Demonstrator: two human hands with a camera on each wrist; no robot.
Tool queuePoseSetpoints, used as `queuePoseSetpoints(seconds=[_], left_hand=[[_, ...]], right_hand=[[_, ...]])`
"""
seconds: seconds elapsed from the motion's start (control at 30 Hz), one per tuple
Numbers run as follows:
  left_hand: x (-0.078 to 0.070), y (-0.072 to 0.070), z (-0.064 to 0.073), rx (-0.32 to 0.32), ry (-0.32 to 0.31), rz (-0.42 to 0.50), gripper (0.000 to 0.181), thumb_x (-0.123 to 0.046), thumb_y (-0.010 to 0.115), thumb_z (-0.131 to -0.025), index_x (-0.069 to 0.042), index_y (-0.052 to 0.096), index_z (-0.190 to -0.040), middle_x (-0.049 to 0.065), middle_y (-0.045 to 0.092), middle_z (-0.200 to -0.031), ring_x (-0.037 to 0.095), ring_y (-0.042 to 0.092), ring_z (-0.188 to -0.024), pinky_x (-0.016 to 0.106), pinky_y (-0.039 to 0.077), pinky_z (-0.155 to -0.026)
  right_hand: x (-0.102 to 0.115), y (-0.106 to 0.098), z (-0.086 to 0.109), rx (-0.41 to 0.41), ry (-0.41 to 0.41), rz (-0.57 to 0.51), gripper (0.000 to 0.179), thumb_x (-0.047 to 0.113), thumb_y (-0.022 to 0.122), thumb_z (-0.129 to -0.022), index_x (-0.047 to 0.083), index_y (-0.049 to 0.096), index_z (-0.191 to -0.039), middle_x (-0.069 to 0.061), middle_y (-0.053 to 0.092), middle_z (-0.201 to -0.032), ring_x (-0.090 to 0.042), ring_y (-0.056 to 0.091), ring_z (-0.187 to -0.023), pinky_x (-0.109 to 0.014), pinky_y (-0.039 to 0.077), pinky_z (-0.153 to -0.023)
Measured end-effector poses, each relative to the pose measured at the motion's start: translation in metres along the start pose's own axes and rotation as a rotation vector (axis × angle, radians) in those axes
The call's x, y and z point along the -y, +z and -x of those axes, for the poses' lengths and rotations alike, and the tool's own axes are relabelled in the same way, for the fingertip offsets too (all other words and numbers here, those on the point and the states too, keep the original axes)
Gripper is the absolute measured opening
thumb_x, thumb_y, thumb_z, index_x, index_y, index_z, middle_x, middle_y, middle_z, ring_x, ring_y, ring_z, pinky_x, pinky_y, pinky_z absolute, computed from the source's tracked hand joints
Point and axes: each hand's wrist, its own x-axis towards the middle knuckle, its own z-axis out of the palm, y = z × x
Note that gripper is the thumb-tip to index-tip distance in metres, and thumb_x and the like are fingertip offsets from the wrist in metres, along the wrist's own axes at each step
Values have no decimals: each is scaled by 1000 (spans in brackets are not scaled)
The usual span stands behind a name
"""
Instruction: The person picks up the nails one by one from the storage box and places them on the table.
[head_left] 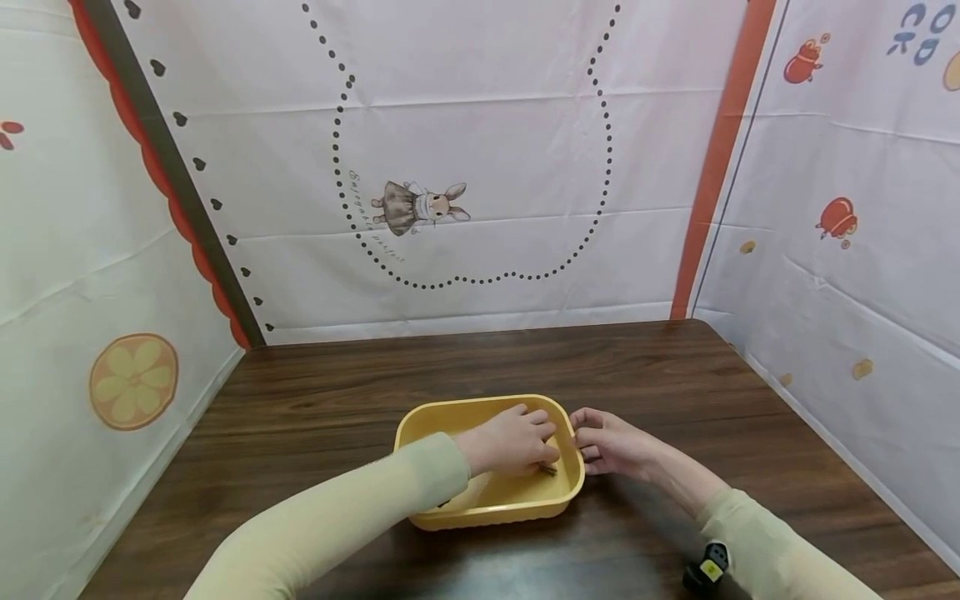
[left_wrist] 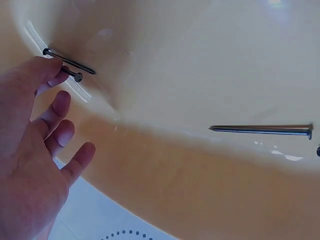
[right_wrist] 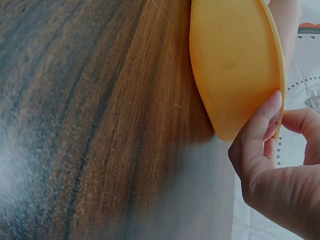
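Note:
My left hand (head_left: 510, 442) reaches down into a yellow plastic tub (head_left: 487, 510) on the table. In the left wrist view, its thumb and forefinger pinch a steel nail (left_wrist: 76, 76) by the shank, with the flat head sticking out. Right beside it, a second nail (left_wrist: 82, 68) lies against the tub's inner end, its point away from the fingers. The other fingers are loosely bent. Another nail (left_wrist: 260, 131) lies farther along the tub floor. My right hand (head_left: 615, 446) holds the tub's right end, thumb and fingers on either side of the rim (right_wrist: 280, 55).
A dark wood-grain table (head_left: 322, 392) surrounds the tub. Printed white cloth (head_left: 510, 167) hangs along the back and both sides. A black device with a yellow label (head_left: 711, 568) is worn at the right sleeve.

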Motion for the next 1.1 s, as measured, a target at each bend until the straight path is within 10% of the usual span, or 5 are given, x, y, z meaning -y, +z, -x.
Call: queuePoseSetpoints(seconds=[1.1], left_hand=[[36,-19,15,-213,-69,60,5,-29,65,-92,-32,62,-95,-8,54,-95,13,46,-87,25,32,-67]], right_hand=[[2,2,1,-9,14,-17,30,10,50,-93,8,37,-119,-3,58,-97,-10,61,-78,-24,56,-70]])
